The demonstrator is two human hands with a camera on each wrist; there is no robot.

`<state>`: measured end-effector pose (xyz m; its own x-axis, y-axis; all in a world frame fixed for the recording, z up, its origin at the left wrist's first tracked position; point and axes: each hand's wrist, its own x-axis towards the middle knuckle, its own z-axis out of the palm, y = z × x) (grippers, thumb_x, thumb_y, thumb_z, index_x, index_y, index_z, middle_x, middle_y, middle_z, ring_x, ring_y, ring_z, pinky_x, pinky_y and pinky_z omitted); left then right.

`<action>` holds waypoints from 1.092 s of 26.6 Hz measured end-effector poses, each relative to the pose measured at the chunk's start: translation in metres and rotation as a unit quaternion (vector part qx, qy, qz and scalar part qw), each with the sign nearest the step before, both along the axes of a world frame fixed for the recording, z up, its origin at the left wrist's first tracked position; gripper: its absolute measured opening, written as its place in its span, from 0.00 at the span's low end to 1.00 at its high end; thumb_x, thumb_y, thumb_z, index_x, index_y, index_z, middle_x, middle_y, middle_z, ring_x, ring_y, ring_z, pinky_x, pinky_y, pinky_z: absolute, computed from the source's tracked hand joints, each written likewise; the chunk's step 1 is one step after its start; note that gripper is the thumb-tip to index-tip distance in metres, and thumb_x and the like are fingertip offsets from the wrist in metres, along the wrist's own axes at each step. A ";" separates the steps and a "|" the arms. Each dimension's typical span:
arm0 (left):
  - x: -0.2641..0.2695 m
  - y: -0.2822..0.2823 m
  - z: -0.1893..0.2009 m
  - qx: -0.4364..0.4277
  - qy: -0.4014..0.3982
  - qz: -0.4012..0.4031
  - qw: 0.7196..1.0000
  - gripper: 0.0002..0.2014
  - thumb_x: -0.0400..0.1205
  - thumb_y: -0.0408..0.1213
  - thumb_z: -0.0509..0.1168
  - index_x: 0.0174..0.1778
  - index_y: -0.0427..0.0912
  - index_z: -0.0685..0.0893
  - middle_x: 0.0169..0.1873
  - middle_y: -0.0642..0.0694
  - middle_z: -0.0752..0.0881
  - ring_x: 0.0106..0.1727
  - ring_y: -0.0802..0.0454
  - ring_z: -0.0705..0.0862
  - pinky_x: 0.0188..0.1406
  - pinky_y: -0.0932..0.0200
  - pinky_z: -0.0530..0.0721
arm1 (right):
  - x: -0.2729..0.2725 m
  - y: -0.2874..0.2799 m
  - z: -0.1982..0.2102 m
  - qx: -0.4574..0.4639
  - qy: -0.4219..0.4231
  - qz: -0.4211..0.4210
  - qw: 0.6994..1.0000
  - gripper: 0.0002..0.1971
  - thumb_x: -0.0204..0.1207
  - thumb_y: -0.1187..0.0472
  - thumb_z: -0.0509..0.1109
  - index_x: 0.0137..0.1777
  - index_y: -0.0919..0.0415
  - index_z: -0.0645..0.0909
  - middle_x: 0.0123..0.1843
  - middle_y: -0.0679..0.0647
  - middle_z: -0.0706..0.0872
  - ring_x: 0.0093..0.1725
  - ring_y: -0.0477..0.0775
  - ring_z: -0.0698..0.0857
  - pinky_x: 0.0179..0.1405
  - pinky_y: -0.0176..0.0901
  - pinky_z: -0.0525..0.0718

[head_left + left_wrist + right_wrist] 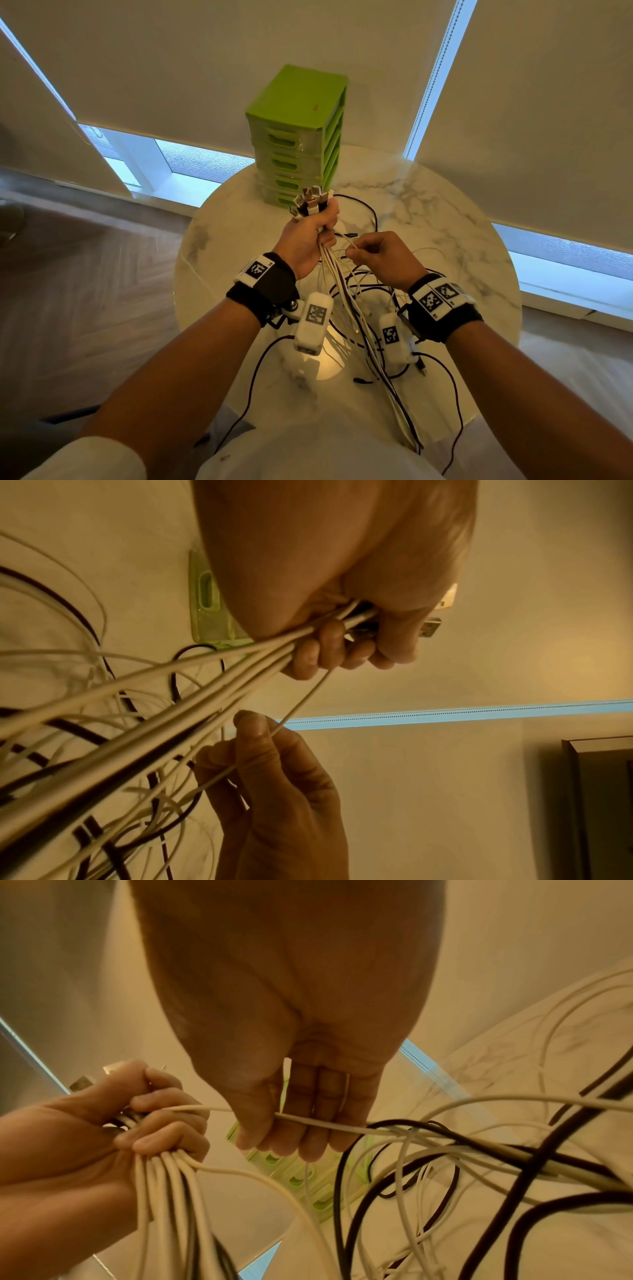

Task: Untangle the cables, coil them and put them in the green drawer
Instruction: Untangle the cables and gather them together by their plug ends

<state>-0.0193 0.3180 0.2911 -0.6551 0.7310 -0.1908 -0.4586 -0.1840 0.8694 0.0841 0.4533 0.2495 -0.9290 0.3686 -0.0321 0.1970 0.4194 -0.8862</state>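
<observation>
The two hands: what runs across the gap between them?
One thin white cable spans it, from the left hand, which grips the cable bundle, to the right hand pinching it; the right wrist view shows this best.

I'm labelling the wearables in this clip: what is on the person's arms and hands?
The left hand and right hand are bare, without gloves. Each wrist wears a black band with white blocks bearing black-and-white square codes, and a white camera pod with its own code hangs below. White sleeves are pushed up near the elbows.

A bundle of thin white and black cables [346,294] hangs tangled from the left hand [310,236], plug ends upward. The green plastic drawer tower [296,137] stands shut just beyond both hands.
</observation>
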 end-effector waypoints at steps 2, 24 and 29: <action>0.000 0.002 0.002 -0.051 0.046 0.002 0.998 0.08 0.86 0.38 0.63 0.40 0.44 0.80 0.28 0.50 0.71 0.27 0.56 0.68 0.30 0.61 0.69 | 0.002 0.000 0.002 0.010 -0.002 -0.003 1.000 0.07 0.78 0.59 0.72 0.39 0.54 0.88 0.33 0.50 0.87 0.35 0.46 0.84 0.44 0.46 0.83; -0.024 0.019 0.055 -0.031 0.031 0.004 0.999 0.05 0.85 0.34 0.61 0.53 0.45 0.81 0.22 0.55 0.65 0.18 0.62 0.61 0.11 0.70 0.59 | 0.033 0.048 -0.001 0.083 -0.008 -0.137 0.987 0.04 0.72 0.60 0.77 0.44 0.60 0.91 0.38 0.47 0.87 0.41 0.43 0.85 0.47 0.38 0.81; 0.001 0.027 0.028 -0.111 0.031 -0.070 0.991 0.09 0.87 0.35 0.58 0.54 0.42 0.84 0.28 0.51 0.71 0.20 0.62 0.63 0.14 0.69 0.57 | 0.021 0.033 0.063 -0.004 0.081 -0.060 0.995 0.06 0.71 0.67 0.77 0.47 0.62 0.89 0.36 0.53 0.89 0.33 0.42 0.86 0.40 0.38 0.86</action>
<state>-0.0186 0.3448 0.3192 -0.5652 0.7603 -0.3200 -0.4106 0.0771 0.9085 0.1051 0.4868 0.3125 -0.8712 0.4781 0.1117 0.0990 0.3938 -0.9139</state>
